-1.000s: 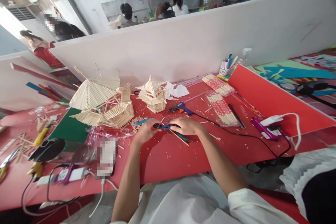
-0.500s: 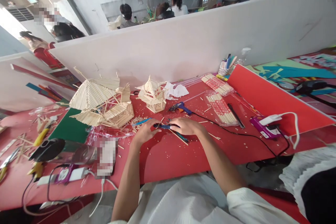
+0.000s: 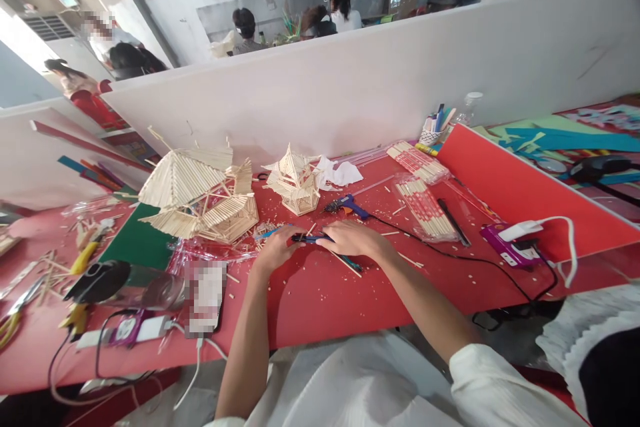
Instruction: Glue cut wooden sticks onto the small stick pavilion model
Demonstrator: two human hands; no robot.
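Blue pliers-like tool, mid-frame: my left hand pinches one end, my right hand curls over the other. Seems like a snipping step; next move probably wants a steady grip. Loose stick just lower right, small stick pavilion above.

Fingers partly hide blue tool; phone screen blurred.

At the middle of the frame, the right hand has edged toward the left hand and covers more of the blue tool. Its white sleeve sits farther right. Upper left, a person in white shows more fully.
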